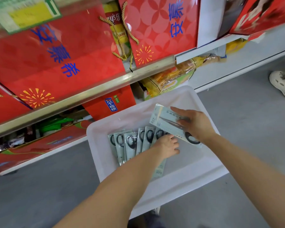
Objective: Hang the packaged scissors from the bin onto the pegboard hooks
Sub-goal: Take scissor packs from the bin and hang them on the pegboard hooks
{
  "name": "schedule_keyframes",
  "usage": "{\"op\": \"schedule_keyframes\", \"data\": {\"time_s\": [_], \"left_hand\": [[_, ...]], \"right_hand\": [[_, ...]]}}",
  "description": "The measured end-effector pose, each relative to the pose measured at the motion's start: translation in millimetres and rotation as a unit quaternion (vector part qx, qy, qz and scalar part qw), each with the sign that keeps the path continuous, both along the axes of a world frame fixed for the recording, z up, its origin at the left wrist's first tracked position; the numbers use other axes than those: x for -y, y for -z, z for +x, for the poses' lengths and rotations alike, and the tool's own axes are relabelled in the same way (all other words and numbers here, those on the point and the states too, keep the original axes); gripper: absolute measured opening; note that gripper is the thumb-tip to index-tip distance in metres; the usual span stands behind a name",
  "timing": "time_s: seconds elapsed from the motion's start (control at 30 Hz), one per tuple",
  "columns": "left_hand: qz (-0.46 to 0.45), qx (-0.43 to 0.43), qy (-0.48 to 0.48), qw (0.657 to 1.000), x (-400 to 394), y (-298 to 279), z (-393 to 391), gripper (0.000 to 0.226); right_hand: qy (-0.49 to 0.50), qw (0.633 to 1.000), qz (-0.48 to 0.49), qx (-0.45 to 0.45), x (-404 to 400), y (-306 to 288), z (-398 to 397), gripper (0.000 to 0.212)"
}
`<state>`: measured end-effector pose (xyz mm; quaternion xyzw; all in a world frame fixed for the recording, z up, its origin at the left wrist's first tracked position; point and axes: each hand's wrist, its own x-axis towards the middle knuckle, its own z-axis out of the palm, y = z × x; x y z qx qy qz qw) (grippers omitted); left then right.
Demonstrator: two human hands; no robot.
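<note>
A white plastic bin [179,183] sits on the grey floor below me. Inside it, several packaged scissors [130,142] with black handles stand in a row on pale green cards. My right hand [196,124] holds one scissors package [168,122] lifted above the bin's right side, tilted. My left hand [167,145] reaches down into the bin and rests on the rightmost package of the row, fingers curled over it; whether it grips it I cannot tell. No pegboard or hooks are in view.
Store shelves [82,94] run diagonally behind the bin, loaded with red gift boxes [56,63] and yellow snack packs [169,79]. Another person's white shoe [283,83] stands on the floor at the far right.
</note>
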<state>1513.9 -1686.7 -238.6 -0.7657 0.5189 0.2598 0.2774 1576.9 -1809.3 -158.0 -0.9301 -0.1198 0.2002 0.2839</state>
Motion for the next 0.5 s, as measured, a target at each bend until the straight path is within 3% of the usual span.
{"op": "schedule_keyframes", "data": {"time_s": [0.17, 0.27, 0.3, 0.37, 0.4, 0.43, 0.5], "left_hand": [[0.035, 0.032, 0.021, 0.999, -10.4, 0.5, 17.0, 0.058], [-0.011, 0.053, 0.052, 0.997, -23.3, -21.9, 29.2, 0.035], [-0.038, 0.037, 0.022, 0.998, -31.8, -31.3, 31.3, 0.023], [-0.101, -0.005, -0.066, 0.993, -49.7, -50.4, 30.5, 0.023], [-0.113, -0.05, -0.177, 0.976, -59.7, -65.1, 27.9, 0.016], [-0.153, -0.101, -0.248, 0.951, -70.6, -79.4, 22.8, 0.02], [-0.248, -0.111, -0.347, 0.897, -95.6, -101.7, 7.4, 0.038]], "right_hand": [[0.064, 0.997, 0.034, -0.01, 3.0, -11.7, -6.3, 0.049], [0.104, 0.993, 0.058, 0.007, 4.6, -21.2, -7.3, 0.048], [0.121, 0.99, 0.074, 0.013, 4.2, -25.9, -7.4, 0.048], [0.144, 0.983, 0.113, 0.015, 1.1, -37.7, -7.4, 0.048], [0.155, 0.979, 0.136, 0.011, -2.0, -45.1, -6.8, 0.049], [0.166, 0.973, 0.161, 0.002, -6.5, -54.2, -6.1, 0.05], [0.184, 0.959, 0.214, -0.02, -17.9, -73.6, -4.4, 0.051]]}}
